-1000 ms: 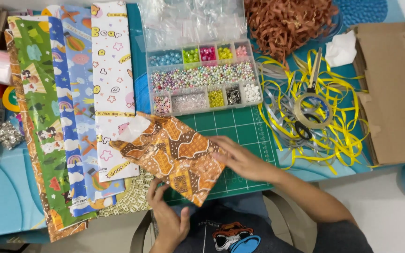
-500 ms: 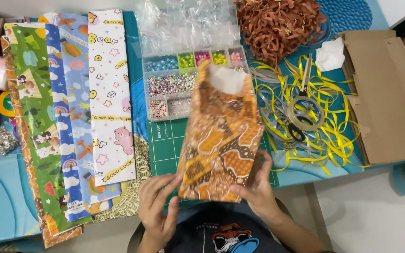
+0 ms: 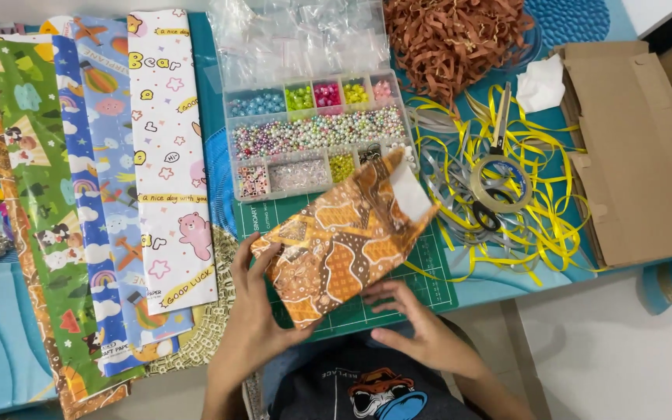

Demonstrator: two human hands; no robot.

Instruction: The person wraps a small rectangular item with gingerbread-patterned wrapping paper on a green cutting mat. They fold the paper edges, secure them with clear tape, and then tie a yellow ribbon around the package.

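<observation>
Orange patterned paper bag (image 3: 341,241), light, crumples easily; left hand (image 3: 254,311) fingers clamped on its lower edge, right hand (image 3: 421,334) fingers spread, touching the bottom corner.

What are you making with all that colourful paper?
A person is holding an orange and brown patterned paper bag over a green cutting mat. The left hand grips its lower corner, and the right hand touches its bottom edge. The bag lies tilted, its open white end toward a clear box of beads. Sheets of wrapping paper lie on the left; yellow ribbon, scissors and a cardboard box are on the right.
</observation>
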